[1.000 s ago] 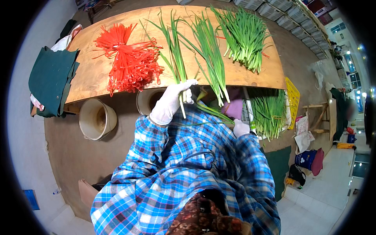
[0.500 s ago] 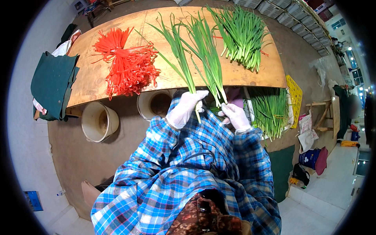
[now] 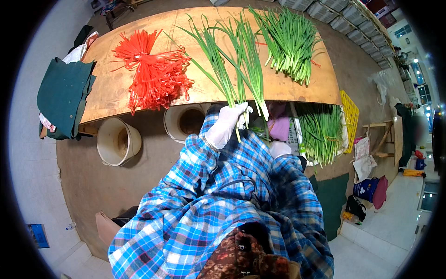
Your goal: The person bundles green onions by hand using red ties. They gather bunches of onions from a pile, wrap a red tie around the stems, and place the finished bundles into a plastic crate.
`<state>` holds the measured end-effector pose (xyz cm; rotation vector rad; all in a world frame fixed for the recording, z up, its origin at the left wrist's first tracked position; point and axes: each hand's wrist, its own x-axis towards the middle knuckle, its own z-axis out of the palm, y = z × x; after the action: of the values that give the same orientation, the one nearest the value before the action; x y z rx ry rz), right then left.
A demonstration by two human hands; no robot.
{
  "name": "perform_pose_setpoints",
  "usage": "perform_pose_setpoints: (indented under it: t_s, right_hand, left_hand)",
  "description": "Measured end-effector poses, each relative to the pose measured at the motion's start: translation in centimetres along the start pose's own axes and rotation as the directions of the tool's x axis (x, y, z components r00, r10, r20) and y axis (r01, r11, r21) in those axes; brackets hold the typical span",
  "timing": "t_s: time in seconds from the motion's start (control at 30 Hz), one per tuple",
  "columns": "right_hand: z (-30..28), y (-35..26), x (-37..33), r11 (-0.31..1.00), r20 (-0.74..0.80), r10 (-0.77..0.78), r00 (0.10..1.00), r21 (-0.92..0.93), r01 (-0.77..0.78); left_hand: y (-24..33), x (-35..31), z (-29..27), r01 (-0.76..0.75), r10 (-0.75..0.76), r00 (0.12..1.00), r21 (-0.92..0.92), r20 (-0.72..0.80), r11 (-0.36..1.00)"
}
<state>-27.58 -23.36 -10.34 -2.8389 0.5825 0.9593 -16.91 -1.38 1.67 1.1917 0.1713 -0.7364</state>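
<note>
My left hand (image 3: 225, 126), in a white glove, is closed round the pale lower ends of a few long green stalks that look like garlic chives (image 3: 218, 69). Their leaves rest on the wooden table (image 3: 107, 93). Beside that hand lies another small bunch of chives (image 3: 255, 83), white ends over the table edge. My gloved right hand (image 3: 280, 149) is lower, close to a crate of chives (image 3: 320, 130); its fingers are hidden. A large pile of chives (image 3: 288, 44) lies at the table's far right, with red ties near it.
A heap of red ties (image 3: 155, 76) covers part of the table's left. Two pale buckets (image 3: 119, 143) stand below the front edge. To the right are a yellow plastic basket (image 3: 349, 118) and a wooden stand (image 3: 388, 135). Dark green cloth (image 3: 65, 100) hangs at the left corner.
My right hand has moved down and away from the small bunch's white ends, toward the crate. My left hand has gained some stalks and moved slightly right.
</note>
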Motion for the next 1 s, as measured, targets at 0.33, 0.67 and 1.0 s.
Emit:
perform_pose_setpoints:
  t_s: [0.33,0.67,1.0]
  right_hand:
    - [-10.1,-9.6,-7.3,0.222,-0.104,-0.311,0.945,0.959,0.178]
    - [-0.7,-1.0,-0.5,0.999,0.106,0.001,0.994,-0.043,0.004]
    - [-11.2,-4.0,-4.2,0.003,-0.124,-0.25,0.96,0.992,0.129]
  left_hand:
    - [0.1,-0.6,0.2,-0.002,0.009,0.997,0.102,-0.07,0.995]
    - [1.2,-0.6,-0.9,-0.037,0.061,0.988,0.172,-0.138,0.984]
    - [-0.2,0.8,1.0,-0.05,0.055,0.997,-0.08,0.061,0.996]
